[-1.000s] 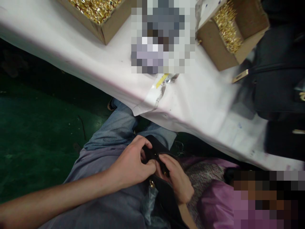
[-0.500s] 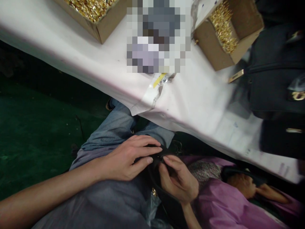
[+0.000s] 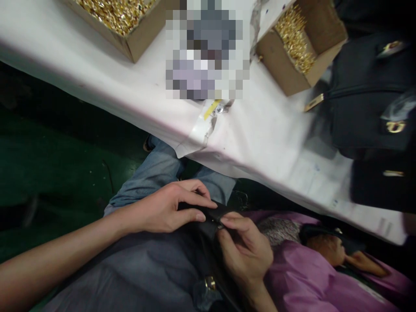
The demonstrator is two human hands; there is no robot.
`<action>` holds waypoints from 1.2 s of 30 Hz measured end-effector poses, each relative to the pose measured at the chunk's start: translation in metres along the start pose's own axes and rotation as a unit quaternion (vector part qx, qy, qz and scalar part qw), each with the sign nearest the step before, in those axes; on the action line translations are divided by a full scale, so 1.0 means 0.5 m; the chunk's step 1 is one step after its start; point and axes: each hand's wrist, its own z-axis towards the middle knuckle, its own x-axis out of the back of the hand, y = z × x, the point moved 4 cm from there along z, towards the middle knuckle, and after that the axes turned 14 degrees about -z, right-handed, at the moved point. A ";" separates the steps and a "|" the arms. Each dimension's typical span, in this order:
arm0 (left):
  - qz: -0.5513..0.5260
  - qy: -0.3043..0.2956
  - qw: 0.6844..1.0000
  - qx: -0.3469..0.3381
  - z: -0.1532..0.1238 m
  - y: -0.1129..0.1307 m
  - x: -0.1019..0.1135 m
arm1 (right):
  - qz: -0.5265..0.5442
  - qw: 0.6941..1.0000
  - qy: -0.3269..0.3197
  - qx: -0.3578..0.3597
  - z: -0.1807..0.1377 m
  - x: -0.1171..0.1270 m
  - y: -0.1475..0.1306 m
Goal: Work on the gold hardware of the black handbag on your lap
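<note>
A black bag lies on my lap, below the table edge. My left hand rests on its upper edge, thumb under and fingers stretched over the black material, gripping it. My right hand is curled, thumb and forefinger pinched on a small metal piece at the bag's edge. A gold ring fitting shows lower on the bag, beside some clear plastic wrap.
The white-covered table runs across the top. On it stand two cardboard boxes of gold fittings, a yellow-handled tool and black bags at the right. A person in purple lies at the lower right. Green floor at left.
My left hand has gone from a tight curl to fingers stretched over the bag's edge. My right hand slid lower right, still pinching. The view shifted slightly.
</note>
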 end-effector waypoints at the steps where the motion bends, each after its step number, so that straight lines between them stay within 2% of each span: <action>1: 0.009 -0.005 1.000 0.004 0.003 0.000 0.000 | 0.001 1.000 -0.002 -0.006 0.000 -0.001 0.003; 3: 0.001 -0.011 1.000 0.021 0.005 -0.005 0.001 | 0.004 1.000 -0.005 -0.014 -0.002 -0.003 0.008; 8: -0.119 -0.021 0.989 0.081 0.005 -0.034 0.009 | 0.023 1.000 -0.004 0.001 -0.004 -0.003 -0.003; 11: -0.129 -0.014 0.987 0.095 0.010 -0.041 0.012 | 0.035 0.999 -0.013 0.009 -0.002 -0.004 -0.010; 18: 0.022 -0.019 1.000 0.002 0.032 -0.012 0.001 | 0.074 0.994 -0.017 -0.075 -0.019 -0.019 0.034; 23: 0.120 0.000 0.992 -0.024 0.010 0.014 -0.022 | 0.075 0.992 -0.018 -0.097 -0.033 -0.024 0.046; 26: 0.146 0.020 0.989 0.005 -0.011 0.028 -0.040 | 0.076 0.993 0.005 -0.094 -0.025 -0.022 0.035; 28: 0.186 0.044 0.981 0.038 -0.019 0.034 -0.050 | 0.049 0.997 0.013 -0.060 -0.012 -0.022 0.020; 32: 0.255 0.101 0.956 0.103 -0.021 0.034 -0.061 | -0.028 0.999 -0.007 0.025 0.018 -0.031 -0.007; 36: 0.290 0.106 0.938 0.159 -0.016 0.031 -0.060 | -0.033 0.997 -0.046 0.056 0.039 -0.046 -0.025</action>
